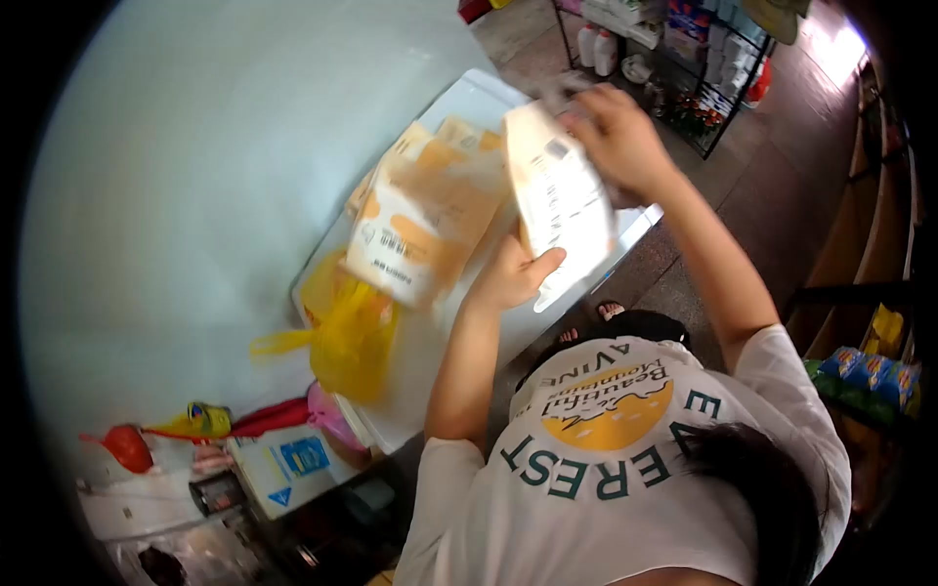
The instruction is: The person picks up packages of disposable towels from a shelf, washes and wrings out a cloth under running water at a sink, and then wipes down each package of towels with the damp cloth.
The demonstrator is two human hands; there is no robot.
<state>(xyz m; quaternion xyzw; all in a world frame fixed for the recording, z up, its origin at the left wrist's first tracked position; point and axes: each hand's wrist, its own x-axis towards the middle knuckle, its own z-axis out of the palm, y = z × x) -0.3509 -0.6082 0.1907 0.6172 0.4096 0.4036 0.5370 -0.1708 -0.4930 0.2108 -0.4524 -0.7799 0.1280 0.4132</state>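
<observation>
A white and cream printed packet [562, 200] is held up over the right side of a white table [405, 415]. My left hand [513, 273] grips its lower edge, thumb across the front. At the packet's upper right is my right hand [611, 137], its fingers bent and blurred; what they hold, if anything, cannot be made out. Left of the held packet, several similar cream and orange packets [430, 215] lie in an overlapping pile. A knotted yellow plastic bag [357, 342] sits beside the pile, nearer the lower left.
A black rack [708, 93] with bottles and goods stands beyond the table. Shelves with snack bags [870, 376] are at the right. Lower left are a white box [293, 469], a red bag [127, 447] and a pink bag [332, 420]. A pale wall borders the table.
</observation>
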